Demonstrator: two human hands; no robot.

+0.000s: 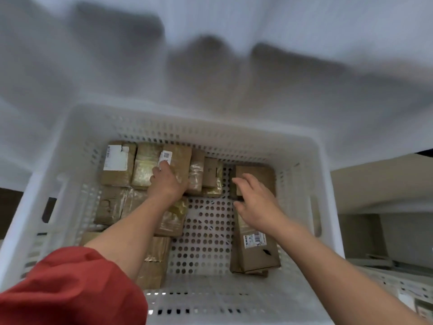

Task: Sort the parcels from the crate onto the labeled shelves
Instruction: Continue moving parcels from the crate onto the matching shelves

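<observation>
Blur is obscuring the room beyond the crate (pixel 304 160). You are reaching both hands inside: your left hand (pixel 167 181) is lying on a labeled parcel (pixel 179 156), grip indiscernible; your right hand (pixel 255 202) is hovering, fingers (pixel 244 181) spread, over a right-side parcel (pixel 261 172). Brown parcels (pixel 112 207) are filling its left side.

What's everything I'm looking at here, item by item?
crate: one, white, perforated, centre.
parcels: a dozen or more, brown, inside the crate.
white-labelled parcel: one, brown, back left corner.
QR-labelled parcel: one, brown, back row.
barcode-labelled parcel: one, brown, right front.
shelving: count unclear, blurred grey, beyond the crate.
sleeve: one, red, left arm.
left hand: one, on the QR-labelled parcel, grip unclear.
right hand: one, open, above the right-side parcels.
</observation>
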